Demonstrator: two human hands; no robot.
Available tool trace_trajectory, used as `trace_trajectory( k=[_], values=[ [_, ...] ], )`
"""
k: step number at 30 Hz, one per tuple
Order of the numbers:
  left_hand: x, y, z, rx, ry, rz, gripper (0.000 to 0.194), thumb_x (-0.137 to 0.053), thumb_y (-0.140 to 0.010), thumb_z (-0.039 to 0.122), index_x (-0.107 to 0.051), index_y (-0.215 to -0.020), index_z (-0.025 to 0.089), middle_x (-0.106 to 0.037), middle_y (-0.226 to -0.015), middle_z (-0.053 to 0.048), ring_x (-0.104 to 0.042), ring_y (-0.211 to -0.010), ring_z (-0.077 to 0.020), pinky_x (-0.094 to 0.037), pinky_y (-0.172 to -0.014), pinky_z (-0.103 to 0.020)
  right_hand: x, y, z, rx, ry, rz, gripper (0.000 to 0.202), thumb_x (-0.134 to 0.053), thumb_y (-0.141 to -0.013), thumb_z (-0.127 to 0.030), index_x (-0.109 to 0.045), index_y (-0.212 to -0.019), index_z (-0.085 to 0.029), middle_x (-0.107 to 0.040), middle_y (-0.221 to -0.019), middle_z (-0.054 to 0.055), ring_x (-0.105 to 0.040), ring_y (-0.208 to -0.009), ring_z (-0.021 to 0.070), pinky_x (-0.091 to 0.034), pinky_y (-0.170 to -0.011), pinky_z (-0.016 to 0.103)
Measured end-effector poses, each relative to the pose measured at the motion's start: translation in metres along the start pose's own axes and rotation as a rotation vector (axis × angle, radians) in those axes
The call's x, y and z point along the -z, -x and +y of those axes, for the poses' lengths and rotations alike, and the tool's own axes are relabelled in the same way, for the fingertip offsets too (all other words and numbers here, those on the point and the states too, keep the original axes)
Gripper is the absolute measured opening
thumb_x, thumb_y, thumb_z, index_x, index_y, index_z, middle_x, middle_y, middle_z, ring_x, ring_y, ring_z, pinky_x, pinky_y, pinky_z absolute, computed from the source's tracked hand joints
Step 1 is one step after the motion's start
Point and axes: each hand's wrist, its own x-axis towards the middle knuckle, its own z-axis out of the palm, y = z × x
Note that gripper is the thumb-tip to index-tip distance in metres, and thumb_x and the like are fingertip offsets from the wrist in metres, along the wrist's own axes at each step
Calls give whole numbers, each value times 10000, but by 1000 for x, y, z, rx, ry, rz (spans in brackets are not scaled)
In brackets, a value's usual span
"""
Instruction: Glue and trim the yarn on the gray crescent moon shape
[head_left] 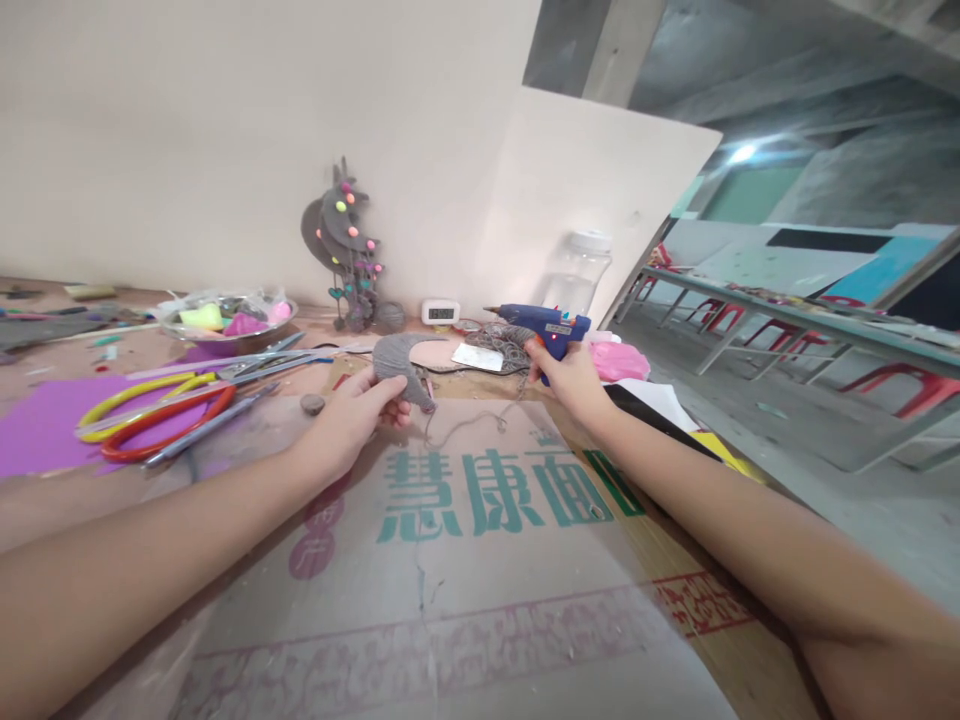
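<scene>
My left hand (371,405) pinches a grey, yarn-wrapped crescent shape (397,368) above the printed sheet (480,590). From the crescent's lower end a grey strand trails to the right across the sheet. My right hand (566,375) is wrapped round a blue glue gun (536,322), whose nozzle points left. Tangled grey yarn (499,340) lies behind and beside the gun, close to my right fingers. A white card (478,357) rests between the crescent and the gun.
Scissors with yellow and red handles (169,420) lie left on purple sheets (45,425). Behind are a metal bowl (225,335), a decorated grey crescent ornament (343,235), a small clock (440,312) and a clear bottle (581,275). Pink material (619,361) sits right.
</scene>
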Motion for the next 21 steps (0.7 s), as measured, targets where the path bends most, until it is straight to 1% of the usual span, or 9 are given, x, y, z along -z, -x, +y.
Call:
trace_trajectory(
  k=[3, 4, 5, 6, 9, 13, 17, 19, 21],
  values=[
    [-1, 0, 0, 12, 3, 13, 150, -622, -785, 282, -524, -718, 191, -628, -588, 6, -579, -539, -115, -441, -543, -212, 3, 23, -14, 57, -187, -81, 272, -624, -794, -442, -631, -848, -175, -689, -720, 63, -632, -660, 200, -495, -648, 326],
    [-1, 0, 0, 13, 6, 14, 150, -622, -785, 278, -521, -717, 190, -629, -588, 6, -581, -536, -115, -444, -542, -212, 3, 31, -19, 62, -227, -87, 264, -641, -781, -422, -641, -873, -174, -684, -711, 52, -627, -663, 192, -500, -653, 320],
    [-1, -1, 0, 13, 6, 15, 149, -622, -783, 275, -520, -716, 190, -628, -585, 9, -582, -531, -115, -446, -541, -213, 3, 39, -23, 50, -233, -144, 259, -642, -784, -407, -656, -892, -173, -679, -708, 43, -621, -665, 181, -499, -652, 308],
    [0, -1, -1, 11, 4, 16, 145, -622, -782, 272, -521, -720, 190, -626, -582, 11, -583, -527, -115, -449, -540, -214, 2, 47, -27, 36, -228, -198, 259, -644, -785, -405, -661, -891, -169, -672, -705, 38, -609, -640, 167, -496, -633, 297],
    [1, -2, -2, -5, -10, 18, 118, -620, -774, 254, -534, -732, 186, -615, -570, 16, -577, -509, -113, -446, -523, -211, -1, 62, -33, 66, -239, -221, 258, -679, -748, -410, -640, -819, -165, -679, -767, 44, -602, -627, 153, -504, -610, 287],
    [1, -2, -2, -36, -14, 11, 87, -603, -771, 251, -555, -763, 179, -615, -567, 14, -568, -494, -109, -439, -503, -204, -4, 69, -33, 117, -219, -273, 247, -683, -745, -426, -629, -783, -188, -692, -778, 41, -648, -716, 193, -540, -689, 323],
    [0, -2, -2, -65, -6, 19, 99, -613, -752, 259, -563, -771, 176, -615, -559, 17, -568, -486, -113, -459, -522, -217, -1, 73, -35, 128, -216, -357, 267, -661, -774, -443, -648, -885, -200, -722, -868, 55, -682, -830, 226, -555, -773, 361],
    [0, -3, -3, -74, -4, 21, 128, -616, -755, 284, -556, -774, 173, -622, -568, 17, -577, -488, -117, -468, -527, -226, 1, 75, -38, 128, -194, -376, 281, -656, -768, -458, -646, -875, -198, -724, -878, 62, -683, -857, 237, -556, -779, 368],
    [1, -3, -4, -84, -3, 23, 159, -617, -763, 310, -552, -791, 168, -629, -578, 16, -587, -497, -117, -468, -527, -224, 1, 75, -40, 143, -162, -357, 273, -654, -754, -468, -625, -808, -201, -710, -808, 55, -678, -799, 232, -558, -730, 360]
  ],
)
